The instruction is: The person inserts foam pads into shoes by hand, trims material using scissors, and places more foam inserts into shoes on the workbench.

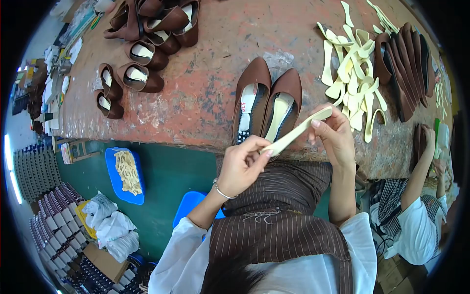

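Near the middle of the frame, the left hand (243,166) and the right hand (335,133) hold one cream insole (295,132) between them, just above the near edge of the reddish worktop (205,93). Left fingers (258,145) are closed in a pinch on the insole's lower end; right fingers (318,123) grip its upper end, so it slants up to the right. Just behind it a pair of brown pumps (267,103) lies side by side, toes pointing toward the top of the frame. More brown shoes (142,49) are scattered at upper left. A heap of cream insoles (353,73) lies at upper right, beside a row of dark soles (409,63). At the right edge sits another person (413,215) in a white sleeve. Lower left, a blue tray (111,171) rests on the green floor.
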Available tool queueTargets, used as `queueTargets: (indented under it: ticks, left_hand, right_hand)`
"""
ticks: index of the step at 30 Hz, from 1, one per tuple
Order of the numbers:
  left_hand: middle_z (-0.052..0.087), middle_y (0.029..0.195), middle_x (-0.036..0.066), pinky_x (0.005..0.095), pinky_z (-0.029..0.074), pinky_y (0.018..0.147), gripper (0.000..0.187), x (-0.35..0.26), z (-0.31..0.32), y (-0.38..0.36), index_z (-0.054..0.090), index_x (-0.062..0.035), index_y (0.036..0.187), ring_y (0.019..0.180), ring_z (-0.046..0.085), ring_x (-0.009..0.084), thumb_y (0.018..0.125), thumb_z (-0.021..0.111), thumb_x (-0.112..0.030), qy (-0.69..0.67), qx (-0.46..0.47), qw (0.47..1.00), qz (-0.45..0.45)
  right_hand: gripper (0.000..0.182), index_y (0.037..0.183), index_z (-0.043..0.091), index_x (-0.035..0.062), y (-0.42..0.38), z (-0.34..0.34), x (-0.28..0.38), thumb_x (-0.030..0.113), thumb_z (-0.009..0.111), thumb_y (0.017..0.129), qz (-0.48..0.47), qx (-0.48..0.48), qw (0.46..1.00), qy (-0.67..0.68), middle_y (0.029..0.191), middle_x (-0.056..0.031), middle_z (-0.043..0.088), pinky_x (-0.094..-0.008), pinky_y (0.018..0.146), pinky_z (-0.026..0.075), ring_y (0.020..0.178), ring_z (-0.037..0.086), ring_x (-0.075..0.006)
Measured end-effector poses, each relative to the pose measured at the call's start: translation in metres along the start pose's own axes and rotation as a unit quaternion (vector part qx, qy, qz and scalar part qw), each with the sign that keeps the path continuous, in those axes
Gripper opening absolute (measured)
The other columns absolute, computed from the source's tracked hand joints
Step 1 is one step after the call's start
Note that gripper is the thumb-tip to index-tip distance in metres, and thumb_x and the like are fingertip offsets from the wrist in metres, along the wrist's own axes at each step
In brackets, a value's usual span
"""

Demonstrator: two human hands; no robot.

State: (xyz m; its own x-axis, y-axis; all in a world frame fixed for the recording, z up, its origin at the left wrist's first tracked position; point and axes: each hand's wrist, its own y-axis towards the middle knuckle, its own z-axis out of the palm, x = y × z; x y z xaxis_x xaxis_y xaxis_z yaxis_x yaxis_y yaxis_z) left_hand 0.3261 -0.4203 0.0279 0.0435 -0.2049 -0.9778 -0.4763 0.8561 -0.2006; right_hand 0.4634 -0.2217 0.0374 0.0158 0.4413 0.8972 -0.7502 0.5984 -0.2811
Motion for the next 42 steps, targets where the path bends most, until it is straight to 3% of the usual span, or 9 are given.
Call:
queueTargets:
  ticks: [8,16,18,21,24,27,28,31,42]
  left_hand:
    - [0.072,0.096,0.010,0.0233,0.051,0.058,0.023,0.014,-0.034,0.000,0.076,-0.0033,0.095,0.069,0.066,0.0144,0.075,0.078,0.006,0.195,-0.170,0.923,0.284]
    - [0.073,0.090,0.006,0.0280,0.050,0.055,0.028,0.008,-0.053,0.001,0.076,-0.0073,0.094,0.067,0.066,0.0175,0.069,0.081,0.005,0.430,-0.078,0.813,0.384]
    - [0.072,0.086,0.004,0.0276,0.047,0.053,0.025,0.003,-0.053,0.008,0.076,-0.0076,0.092,0.063,0.062,0.0179,0.069,0.081,0.003,0.439,-0.055,0.811,0.382]
    - [0.072,0.086,0.002,0.0280,0.048,0.056,0.018,-0.005,-0.057,0.018,0.075,-0.0080,0.084,0.067,0.061,0.0190,0.069,0.082,-0.002,0.449,-0.008,0.817,0.362]
    - [0.070,0.084,-0.001,0.0337,0.051,0.069,0.012,-0.016,-0.059,0.029,0.075,-0.0082,0.081,0.082,0.062,0.0207,0.070,0.082,-0.008,0.452,0.056,0.839,0.297]
    - [0.069,0.083,0.000,0.0410,0.049,0.088,0.011,-0.020,-0.065,0.043,0.076,-0.0082,0.082,0.092,0.062,0.0221,0.073,0.081,-0.010,0.481,0.140,0.821,0.273]
    - [0.069,0.083,0.000,0.0516,0.038,0.109,0.010,-0.014,-0.066,0.045,0.077,-0.0098,0.082,0.101,0.061,0.0221,0.073,0.080,-0.012,0.493,0.162,0.818,0.247]
    - [0.070,0.083,-0.002,0.0610,0.025,0.119,0.008,-0.009,-0.064,0.050,0.079,-0.0121,0.081,0.106,0.061,0.0206,0.073,0.080,-0.013,0.516,0.187,0.811,0.203]
    - [0.074,0.085,-0.004,0.0693,0.011,0.120,0.008,-0.002,-0.056,0.061,0.081,-0.0155,0.079,0.111,0.060,0.0203,0.074,0.075,-0.014,0.564,0.239,0.782,0.115]
  right_hand:
    - [0.025,0.109,0.067,-0.0011,0.021,-0.009,-0.007,0.021,0.066,0.098,0.024,0.208,0.975,0.080,0.086,-0.0097,0.072,-0.0237,0.062,0.057,0.078,0.072,-0.0156]
    - [0.019,0.104,0.065,-0.0029,0.080,0.021,0.000,0.003,0.069,0.086,-0.005,0.207,0.940,-0.271,0.080,-0.0066,0.071,-0.0248,0.059,0.051,0.066,0.065,-0.0109]
    - [0.025,0.105,0.065,-0.0031,0.090,0.035,-0.007,0.001,0.072,0.080,-0.064,0.177,0.911,-0.366,0.074,-0.0081,0.070,-0.0300,0.063,0.050,0.065,0.065,-0.0132]
    - [0.012,0.085,0.071,-0.0009,0.096,0.055,-0.012,0.008,0.070,0.076,-0.139,0.148,0.859,-0.470,0.072,-0.0190,0.069,-0.0424,0.065,0.052,0.071,0.068,-0.0366]
    - [0.011,0.081,0.071,0.0000,0.098,0.063,-0.025,0.009,0.068,0.076,-0.167,0.122,0.817,-0.538,0.075,-0.0210,0.069,-0.0450,0.067,0.054,0.075,0.069,-0.0398]
    - [0.010,0.082,0.072,0.0015,0.101,0.065,-0.038,0.009,0.069,0.076,-0.215,0.100,0.786,-0.571,0.076,-0.0204,0.070,-0.0463,0.068,0.056,0.078,0.070,-0.0384]
    - [0.010,0.081,0.072,0.0014,0.102,0.065,-0.043,0.009,0.069,0.075,-0.227,0.098,0.778,-0.577,0.076,-0.0205,0.070,-0.0462,0.068,0.056,0.078,0.071,-0.0381]
    - [0.011,0.083,0.072,0.0022,0.104,0.065,-0.054,0.011,0.070,0.076,-0.232,0.098,0.751,-0.611,0.080,-0.0180,0.070,-0.0451,0.067,0.057,0.078,0.071,-0.0362]
    - [0.012,0.086,0.070,0.0050,0.105,0.073,-0.071,0.015,0.071,0.079,-0.235,0.098,0.716,-0.650,0.085,-0.0110,0.071,-0.0430,0.066,0.056,0.077,0.071,-0.0321]
